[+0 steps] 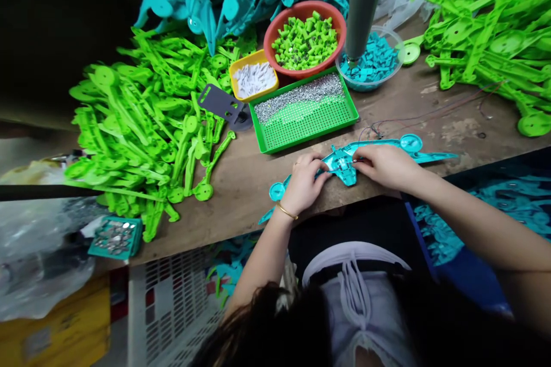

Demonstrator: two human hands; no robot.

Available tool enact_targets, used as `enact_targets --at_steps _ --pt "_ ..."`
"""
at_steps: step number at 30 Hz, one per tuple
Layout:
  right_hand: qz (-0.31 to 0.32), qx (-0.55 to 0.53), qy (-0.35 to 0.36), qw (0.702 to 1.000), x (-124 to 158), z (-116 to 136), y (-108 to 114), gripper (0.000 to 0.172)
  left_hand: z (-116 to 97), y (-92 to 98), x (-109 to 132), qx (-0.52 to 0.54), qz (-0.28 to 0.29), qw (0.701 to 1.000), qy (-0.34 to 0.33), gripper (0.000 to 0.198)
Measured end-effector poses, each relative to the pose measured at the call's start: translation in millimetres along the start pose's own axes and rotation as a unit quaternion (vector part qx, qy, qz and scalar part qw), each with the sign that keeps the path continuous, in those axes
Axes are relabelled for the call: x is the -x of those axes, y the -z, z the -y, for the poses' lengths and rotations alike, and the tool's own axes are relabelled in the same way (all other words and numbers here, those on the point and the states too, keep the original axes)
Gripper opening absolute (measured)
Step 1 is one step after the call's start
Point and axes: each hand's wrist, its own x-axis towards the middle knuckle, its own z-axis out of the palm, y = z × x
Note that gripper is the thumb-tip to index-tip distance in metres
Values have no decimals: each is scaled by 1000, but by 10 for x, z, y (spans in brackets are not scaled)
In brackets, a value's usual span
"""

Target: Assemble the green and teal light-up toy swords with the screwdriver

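While the left hand (303, 180) holds turquoise plastic (345, 171), a label (37, 342) looks blurred.

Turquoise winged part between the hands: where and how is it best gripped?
Probably by its slim wings, from the near side of the wooden bench. The turquoise winged part lies stretched sideways, so each wing offers a narrow hold, while the broad middle carries fine moulded detail. The left hand covers part of one wing; the right hand is at the middle.
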Motion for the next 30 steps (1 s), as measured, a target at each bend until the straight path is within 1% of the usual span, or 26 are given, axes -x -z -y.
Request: enact_targets --at_steps 3,5,6,8,11,13,16,20,23,25,26,28,30 --pt "4 -36 13 999 11 -19 -32 31 -10 20 80 -4 -51 998 25 4" --pt "-6 -52 41 998 24 -30 -59 30 6 27 138 14 -81 996 28 4" --pt "-9 -45 53 998 31 -30 -68 29 21 27 163 30 -94 995 29 5" --pt "-9 3 65 998 45 -13 -75 31 61 21 200 66 -126 989 42 7" --pt "20 93 84 992 51 58 -52 37 116 4 227 101 -170 978 71 8" --pt "46 133 101 985 40 117 -25 38 134 -12 232 113 -185 973 80 8" --pt "75 170 100 977 4 182 10 37 135 -39 233 116 -205 968 85 8" --pt "91 169 96 977 -12 193 25 36 127 -67 233 109 -221 966 82 7" --pt "94 196 126 968 24 178 37 35 133 -68 234 110 -225 964 86 8" --pt "84 215 148 962 36 189 71 34 142 -57 236 121 -223 963 92 8" --pt "69 223 157 960 26 206 98 34 147 -49 238 130 -218 963 96 8" --pt "20 230 166 959 -26 253 165 33 155 -31 241 149 -201 963 104 10" --pt "-40 221 161 961 -96 288 237 38 158 -18 244 162 -187 963 108 11"
